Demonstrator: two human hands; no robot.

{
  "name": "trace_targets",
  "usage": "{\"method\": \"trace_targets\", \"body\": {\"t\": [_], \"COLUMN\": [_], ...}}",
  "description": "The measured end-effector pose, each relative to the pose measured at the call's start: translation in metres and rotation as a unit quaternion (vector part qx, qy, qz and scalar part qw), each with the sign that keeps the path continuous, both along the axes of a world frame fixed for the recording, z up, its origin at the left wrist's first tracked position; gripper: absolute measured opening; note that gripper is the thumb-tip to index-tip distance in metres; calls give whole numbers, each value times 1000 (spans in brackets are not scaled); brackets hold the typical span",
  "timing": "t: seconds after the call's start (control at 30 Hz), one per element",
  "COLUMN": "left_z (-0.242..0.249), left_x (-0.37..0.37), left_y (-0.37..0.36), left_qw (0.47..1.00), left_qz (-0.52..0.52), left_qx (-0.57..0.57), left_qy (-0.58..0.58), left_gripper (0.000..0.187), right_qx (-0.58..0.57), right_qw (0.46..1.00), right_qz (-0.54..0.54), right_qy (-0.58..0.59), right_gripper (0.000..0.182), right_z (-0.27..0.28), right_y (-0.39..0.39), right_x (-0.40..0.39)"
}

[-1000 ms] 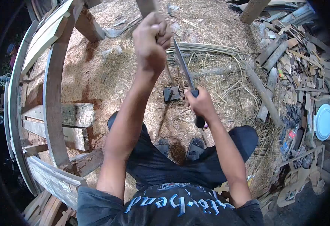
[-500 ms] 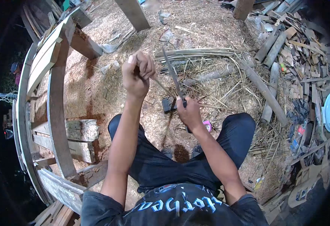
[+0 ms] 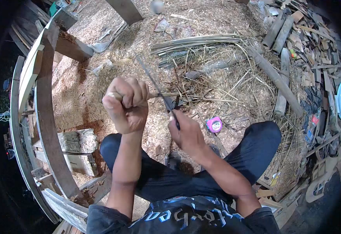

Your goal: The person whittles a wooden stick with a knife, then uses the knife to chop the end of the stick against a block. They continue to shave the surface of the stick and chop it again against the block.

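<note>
Grey-bladed, a long knife [image 3: 151, 78] is slanting forward and leftward from the right hand [image 3: 188, 133], whose fingers are wrapping around its dark handle above the ground [image 3: 205, 26] strewn with shavings. Beside it, the left hand [image 3: 127, 103] is making a fist around a thin stick [image 3: 154, 95], whose end is jutting rightward across the line of the blade, though whether the two are touching cannot be told. Pink-cased, a tape measure [image 3: 215, 124] is lying to the right of the right hand, while a bundle of thin strips [image 3: 196, 43] is resting farther ahead.
</note>
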State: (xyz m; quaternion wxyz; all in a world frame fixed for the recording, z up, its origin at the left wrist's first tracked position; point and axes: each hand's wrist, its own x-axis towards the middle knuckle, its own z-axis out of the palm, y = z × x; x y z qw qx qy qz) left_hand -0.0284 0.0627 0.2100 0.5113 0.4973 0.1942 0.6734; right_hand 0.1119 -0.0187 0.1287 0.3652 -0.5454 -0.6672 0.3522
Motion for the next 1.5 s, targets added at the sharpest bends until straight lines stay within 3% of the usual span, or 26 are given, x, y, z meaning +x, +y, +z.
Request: {"method": "trace_targets", "body": {"t": [0.1, 0.13, 0.17, 0.23, 0.3, 0.37, 0.4, 0.5, 0.57, 0.63, 0.67, 0.77, 0.9, 0.93, 0.97, 1.03, 1.07, 1.1, 1.17, 1.2, 1.3, 1.33, 1.37, 1.43, 1.47, 1.5], "left_z": [-3, -4, -5, -3, -6, -5, -4, -6, -10, -8, -7, -8, -8, -8, -9, -10, -11, -11, -9, -9, -10, -11, -13, -10, -10, -10], "left_x": [-4, -6, -6, -5, -14, -10, -8, -7, -15, -11, -10, -12, -18, -19, -18, -17, -17, -17, -15, -14, -8, -5, -2, -5, -6, -6], "left_y": [-2, -2, -2, -2, 3, 1, 0, 4, 8, 8, 8, 13, 13, 13, 13, 13, 15, 16, 16, 16, 18, 19, 21, 19, 18, 19], "left_qw": [1000, 1000, 1000, 1000, 999, 999, 999, 1000, 999, 999, 999, 999, 998, 998, 997, 997, 997, 997, 997, 998, 997, 995, 990, 994, 995, 995], "left_qz": [-14, -20, -27, 7, -25, -14, -8, -2, -11, 2, -7, -15, -18, -17, -18, -13, -3, -2, 19, 18, 64, 98, 137, 110, 101, 90], "left_qx": [3, 6, 10, -4, 11, -6, 0, 9, 22, 13, 12, 23, 17, 20, 24, 25, 24, 25, 19, 19, 32, 28, 23, 16, 21, 29], "left_qy": [17, 6, -6, -15, -36, -51, -33, -18, -44, -47, -49, -47, -57, -61, -67, -70, -71, -73, -66, -64, -11, 3, 15, 22, 17, 11], "left_gripper": [51, 51, 50, 54, 54, 54, 53, 54, 54, 53, 52, 52, 52, 52, 52, 52, 52, 52, 53, 53, 53, 53, 53, 50, 50, 50], "right_qx": [-37, -121, -120, -197, -159, 47, -131, -113, -152, -30, -220, -198, -52, -209, -206, -205, -262, -261, -23, -236, -279, -337, -293, -113, -117, -49], "right_qw": [999, 987, 987, 980, 986, 999, 991, 992, 988, 999, 975, 980, 997, 977, 978, 970, 964, 964, 998, 971, 954, 941, 955, 992, 991, 998], "right_qz": [12, 60, 58, 37, 33, -2, 29, 49, 2, -13, 46, 13, 21, 33, 31, 7, -5, -4, -17, 27, 6, -6, 19, 39, 41, 0], "right_qy": [-13, -88, -88, 13, 46, 8, -10, -3, 32, 18, 6, 12, 44, -22, -22, -133, -52, -54, -53, -34, -108, -17, 36, 46, 50, 50], "right_gripper": [17, 19, 19, 22, 23, 23, 22, 21, 18, 19, 18, 19, 23, 24, 24, 26, 28, 28, 30, 30, 32, 31, 28, 24, 24, 25], "right_z": [-3, -18, -21, -16, -12, -20, -32, -49, -45, -55, -64, -68, -62, -83, -103, -95, -88, -91, -101, -85, -123, -105, -64, -45, -40, -36], "right_y": [1, 9, 9, 11, 7, 8, 12, 16, 15, 15, 19, 21, 14, 17, 17, 26, 20, 19, 12, 21, 20, 21, 27, 23, 17, 12], "right_x": [-2, 3, 4, 5, 0, -3, 3, 8, 1, -4, 6, 8, -1, 3, 5, 6, 7, 3, -1, 4, 15, 9, 8, -2, -7, -11]}}
